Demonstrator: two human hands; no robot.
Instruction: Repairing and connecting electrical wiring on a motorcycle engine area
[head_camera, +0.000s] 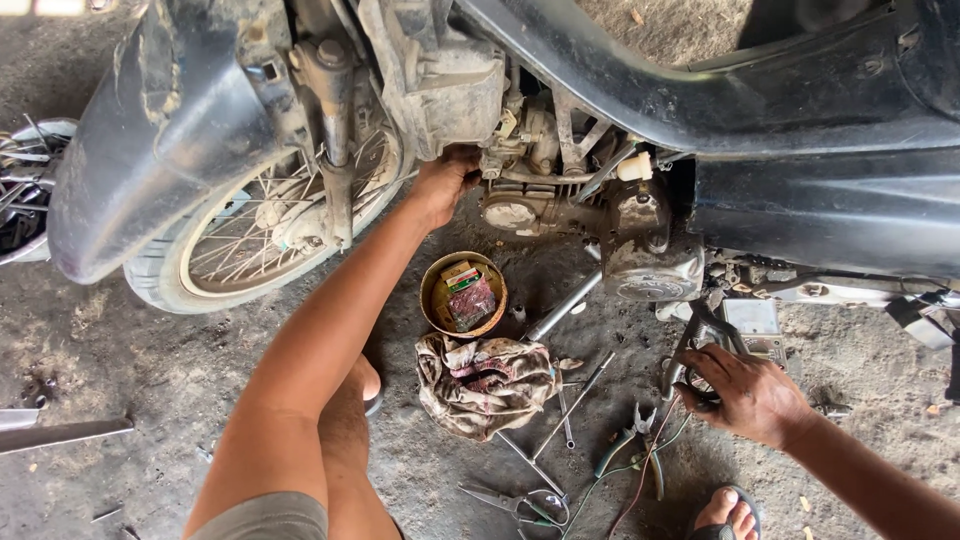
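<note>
The motorcycle (700, 110) stands over a dirt floor (120, 360) with its engine (560, 190) bare and dirty, the side of the block open to view. The left hand (443, 185) reaches up to the front of the engine, just behind the front wheel (260, 230); its fingers curl in under the casing, and what they grip, if anything, is hidden, so I cannot tell whether they are clamped on a part or only pressing against it. The right hand (745, 392) rests low on the floor below the engine's round side cover (650, 275), fingers closed around a dark metal tool (700, 335) whose kind I cannot make out.

Judging by the spread of gear, the work on the engine seems to be in its middle: parts are exposed, and nothing looks put back. A round tin (463, 293) holding small packets sits on the floor under the engine, touching a crumpled rag (485, 383) just below it. A long metal rod (565, 305) lies slanting beside the tin, thinner rods (575, 395) beside the rag, and pliers (628, 440) and scissors (515, 500) lie nearer the bottom edge of the floor in view. Loose wires (640, 480) trail there too. A sandalled foot (728, 512) shows at the bottom edge.
</note>
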